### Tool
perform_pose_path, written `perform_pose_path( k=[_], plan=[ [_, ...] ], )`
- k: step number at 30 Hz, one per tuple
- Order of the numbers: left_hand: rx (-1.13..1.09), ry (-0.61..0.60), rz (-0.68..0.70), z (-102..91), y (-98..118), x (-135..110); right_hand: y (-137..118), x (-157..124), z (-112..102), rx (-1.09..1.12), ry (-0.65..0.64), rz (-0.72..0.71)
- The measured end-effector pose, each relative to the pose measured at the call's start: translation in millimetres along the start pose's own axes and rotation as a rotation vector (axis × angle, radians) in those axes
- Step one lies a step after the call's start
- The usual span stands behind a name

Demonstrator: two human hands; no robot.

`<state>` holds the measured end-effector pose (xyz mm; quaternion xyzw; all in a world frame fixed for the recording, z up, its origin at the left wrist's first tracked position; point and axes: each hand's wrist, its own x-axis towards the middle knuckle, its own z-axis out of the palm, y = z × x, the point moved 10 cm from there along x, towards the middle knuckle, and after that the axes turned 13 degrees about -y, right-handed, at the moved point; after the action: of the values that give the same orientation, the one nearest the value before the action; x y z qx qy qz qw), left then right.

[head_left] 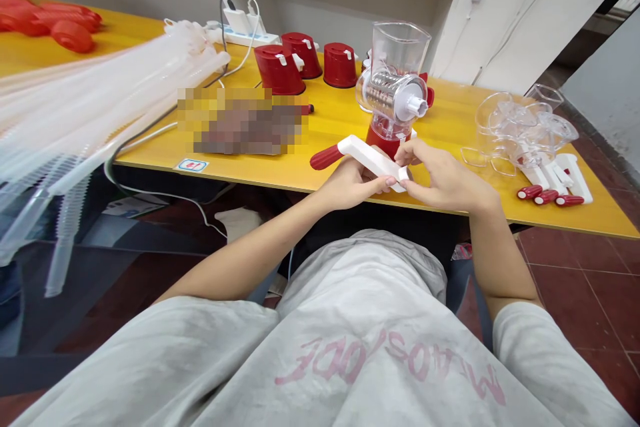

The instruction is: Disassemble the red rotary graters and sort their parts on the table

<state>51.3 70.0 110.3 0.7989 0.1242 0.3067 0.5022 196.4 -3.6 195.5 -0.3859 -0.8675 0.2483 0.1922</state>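
A white crank handle [373, 159] with a red grip lies across both my hands at the table's front edge. My left hand [356, 185] is closed around it from below, thumb along its lower side. At its right end, the fingers and thumb of my right hand [437, 177] pinch the white part. Just behind my hands stands a rotary grater [393, 90], upright, with a clear hopper, a metal drum and a red base. Its white drum hub points toward me, with no crank on it.
Several red bases [280, 70] stand behind, near a power strip [250, 37]. Long clear plastic tubes [125, 87] cover the left side, with red parts [73, 35] beyond. On the right lie clear plastic parts [525, 123] and more crank handles [575, 177].
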Motion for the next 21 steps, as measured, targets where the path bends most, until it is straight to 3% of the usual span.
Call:
perform_pose_path(
  k=[12, 21],
  plan=[
    [0.193, -0.068, 0.082, 13.4, 22, 1, 17, 5, 11, -0.06, -0.015, 0.043],
    [0.296, -0.076, 0.111, 19.2, 26, 2, 23, 7, 16, -0.034, -0.053, 0.069]
  ],
)
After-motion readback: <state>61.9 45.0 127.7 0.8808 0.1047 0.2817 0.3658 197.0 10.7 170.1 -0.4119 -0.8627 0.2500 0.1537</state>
